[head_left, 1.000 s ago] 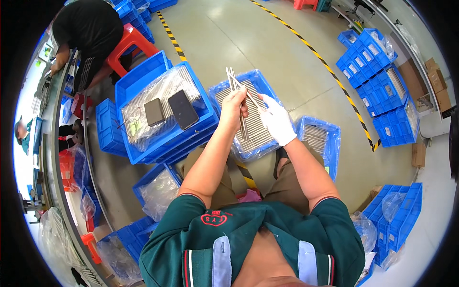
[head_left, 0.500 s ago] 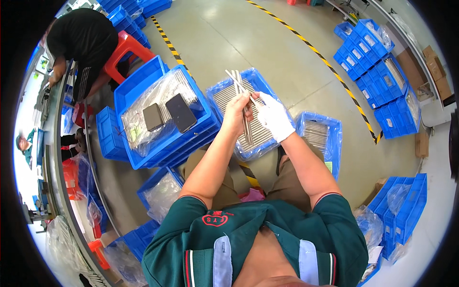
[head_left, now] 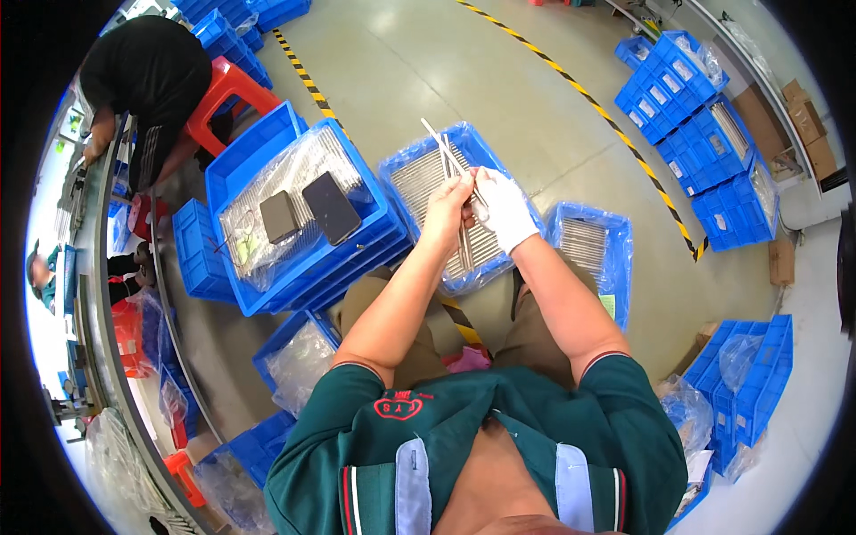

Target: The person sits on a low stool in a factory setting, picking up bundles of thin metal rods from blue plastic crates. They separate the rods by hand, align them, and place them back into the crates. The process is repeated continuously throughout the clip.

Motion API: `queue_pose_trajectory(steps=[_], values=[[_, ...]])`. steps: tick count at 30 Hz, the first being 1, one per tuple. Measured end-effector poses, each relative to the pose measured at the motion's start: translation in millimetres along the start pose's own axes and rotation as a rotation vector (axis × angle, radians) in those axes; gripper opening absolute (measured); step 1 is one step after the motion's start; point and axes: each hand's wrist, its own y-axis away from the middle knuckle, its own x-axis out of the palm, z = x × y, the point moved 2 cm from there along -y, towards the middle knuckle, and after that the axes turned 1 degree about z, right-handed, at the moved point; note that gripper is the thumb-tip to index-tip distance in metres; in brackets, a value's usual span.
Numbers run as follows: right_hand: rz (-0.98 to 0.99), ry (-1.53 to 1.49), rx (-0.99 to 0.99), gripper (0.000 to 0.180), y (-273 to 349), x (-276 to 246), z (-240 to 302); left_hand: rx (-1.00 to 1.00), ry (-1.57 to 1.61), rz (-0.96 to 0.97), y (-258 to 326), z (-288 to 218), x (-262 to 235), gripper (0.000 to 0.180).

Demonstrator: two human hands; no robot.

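Note:
My bare left hand (head_left: 448, 212) is closed round a few thin metal rods (head_left: 449, 152) that stick out above and below the fist. Close beside it, my right hand (head_left: 506, 210), in a white glove, is closed on one slanting rod of the same kind, which crosses the others. Both hands hover over a blue bin (head_left: 391, 166) lined with clear plastic, in which many silvery rods lie side by side. Further right stands a smaller lined blue bin (head_left: 621, 267) with more rods and a green slip.
At left, stacked blue bins (head_left: 267, 299) carry bagged rods, a black phone (head_left: 331, 208) and a dark flat box (head_left: 279, 217). A person in black (head_left: 147, 67) bends over a bench by a red stool (head_left: 214, 107). More blue bins (head_left: 700, 160) are stacked at right.
The two hands have drawn closer together, the gloved right one shifting slightly left. The rods' crossing angle has altered a little, and the whole view has shifted slightly.

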Motion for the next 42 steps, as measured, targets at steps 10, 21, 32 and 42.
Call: queue_pose_trajectory(steps=[10, 21, 32, 42], values=[[-0.265, 1.170, -0.453, 0.035, -34.7, -21.6, 15.5, -0.066, -0.765, 0.180, 5.8, 12.7, -7.7, 0.028], [-0.331, 0.142, -0.135, 0.035, -16.1, -61.3, 41.6, -0.264, 0.082, 0.382, 6.5, 13.9, -10.5, 0.027], [-0.097, 0.966, -0.215, 0.034, 4.6, -11.8, 25.3, -0.233, 0.213, 0.461, -1.1, 7.6, -22.9, 0.025], [0.239, -0.145, 0.304, 0.045, 13.8, -1.9, -0.2, 0.086, 0.025, 0.278, -16.1, -21.0, -32.7, 0.029]])
